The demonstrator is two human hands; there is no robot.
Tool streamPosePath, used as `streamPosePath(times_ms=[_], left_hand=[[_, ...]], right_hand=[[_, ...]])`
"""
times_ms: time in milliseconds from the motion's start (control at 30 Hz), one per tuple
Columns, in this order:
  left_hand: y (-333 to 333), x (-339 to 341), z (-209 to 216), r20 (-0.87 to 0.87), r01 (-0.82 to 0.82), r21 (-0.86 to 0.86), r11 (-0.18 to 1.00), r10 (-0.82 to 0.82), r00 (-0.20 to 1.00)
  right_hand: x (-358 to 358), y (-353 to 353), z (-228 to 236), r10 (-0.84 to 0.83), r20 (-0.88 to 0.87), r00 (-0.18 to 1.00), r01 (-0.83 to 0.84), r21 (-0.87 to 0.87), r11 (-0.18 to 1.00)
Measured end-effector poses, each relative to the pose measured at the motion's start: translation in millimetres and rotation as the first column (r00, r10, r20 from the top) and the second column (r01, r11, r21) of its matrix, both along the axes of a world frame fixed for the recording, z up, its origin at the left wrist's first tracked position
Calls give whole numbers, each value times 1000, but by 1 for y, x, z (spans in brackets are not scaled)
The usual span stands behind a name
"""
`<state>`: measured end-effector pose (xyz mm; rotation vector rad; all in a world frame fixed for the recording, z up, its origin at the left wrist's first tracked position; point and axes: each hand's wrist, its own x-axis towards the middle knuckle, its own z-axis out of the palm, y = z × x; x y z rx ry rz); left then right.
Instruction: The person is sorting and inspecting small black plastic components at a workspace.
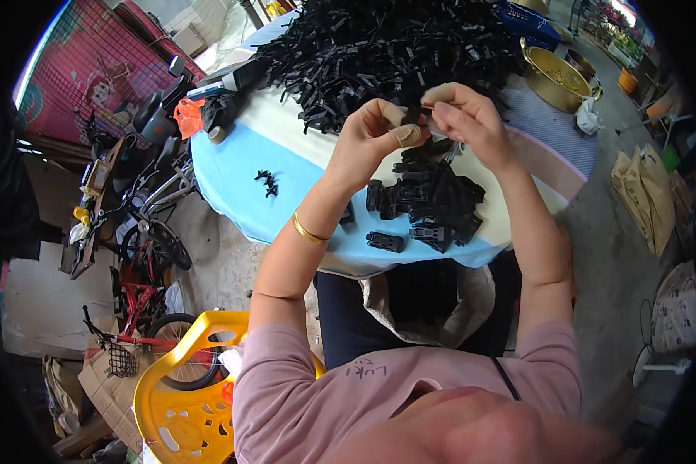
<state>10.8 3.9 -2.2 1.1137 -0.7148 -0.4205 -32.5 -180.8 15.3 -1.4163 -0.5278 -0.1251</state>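
Note:
My left hand [375, 135], with tan tape on a finger and a gold bangle at its wrist, pinches a small black plastic part [413, 116]. Close beside it, my right hand [472, 124] has thumb and fingers pressed together near that part; what sits in its pinch is too small to make out. Both hands are raised over the table [243, 178]. Below them lie several blocky black plastic pieces [414, 193], grouped near the front edge. Beyond my hands rises a large heap of black plastic parts [394, 54].
A few tiny black bits [267, 183] lie on the left of the cloth. A gold-coloured pot [555, 80] is at the far right. An open pale sack [472, 309] rests at my lap. A yellow chair [185, 410] and a red bicycle [143, 309] stand left.

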Motion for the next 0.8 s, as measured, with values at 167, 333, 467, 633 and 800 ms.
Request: streamPosePath(times_ms=[167,333,467,633,800], left_hand=[[-7,-7,1,182,-229,-71,971,239,954],[-9,-13,-1,251,-337,-40,941,336,908],[-11,-12,-4,516,-512,-153,845,510,688],[-9,-9,-2,740,-561,-48,826,407,536],[-10,-19,5,486,-392,91,915,303,819]], right_hand=[[-5,17,-3,-217,165,962,258,-289,922],[-6,23,-2,-274,168,947,316,-329,890],[-9,22,0,-293,100,951,309,-364,879],[3,5,-1,-210,43,977,209,-402,892],[11,-57,7,-477,275,834,550,-474,688]])
